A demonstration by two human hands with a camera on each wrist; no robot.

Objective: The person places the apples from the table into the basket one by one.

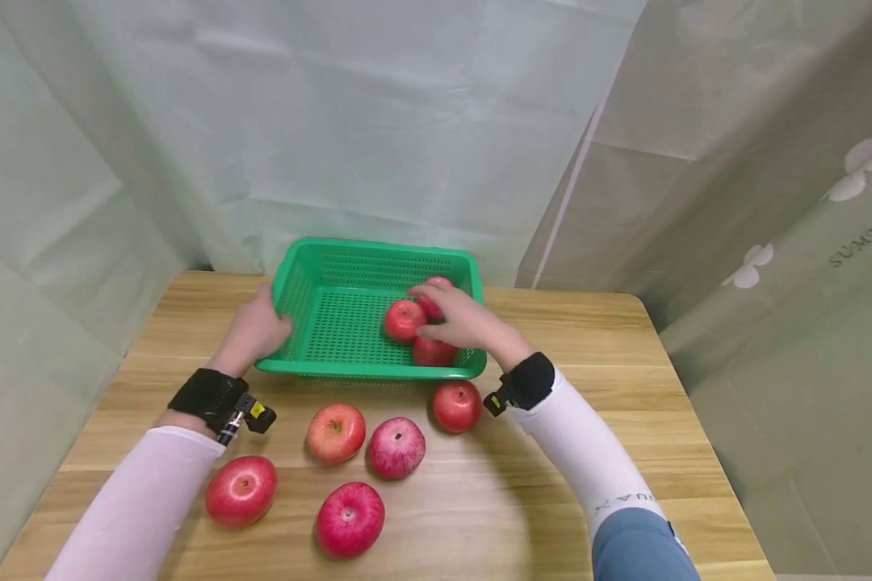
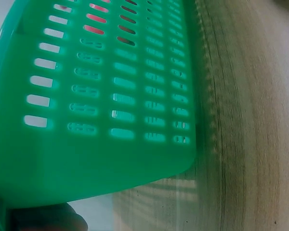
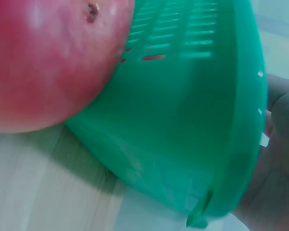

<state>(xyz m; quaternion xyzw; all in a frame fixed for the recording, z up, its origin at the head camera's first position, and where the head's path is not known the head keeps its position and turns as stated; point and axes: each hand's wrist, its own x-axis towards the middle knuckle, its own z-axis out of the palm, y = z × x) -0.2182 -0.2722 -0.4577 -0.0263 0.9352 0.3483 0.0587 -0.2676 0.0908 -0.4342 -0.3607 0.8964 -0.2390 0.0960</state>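
Observation:
A green slotted plastic basket (image 1: 366, 369) stands on the wooden table (image 1: 523, 500) at the back. My left hand (image 1: 257, 329) grips its left rim, thumb over the edge; the left wrist view shows that basket wall (image 2: 86, 159) close up. Three red apples lie inside at the right. My right hand (image 1: 459, 319) reaches over the front rim and curls round the rear apple (image 1: 436, 284), fingers on top and thumb in front. Beside it lie a left apple (image 1: 404, 320) and a front apple (image 1: 433, 353), partly hidden by the hand.
Several red apples lie on the table in front of the basket; the nearest (image 1: 456, 406) (image 3: 43, 57) sits against the basket's front right corner (image 3: 192, 134). Others lie at the middle (image 1: 336, 433) and front left (image 1: 241, 490). Curtains close off the back and sides.

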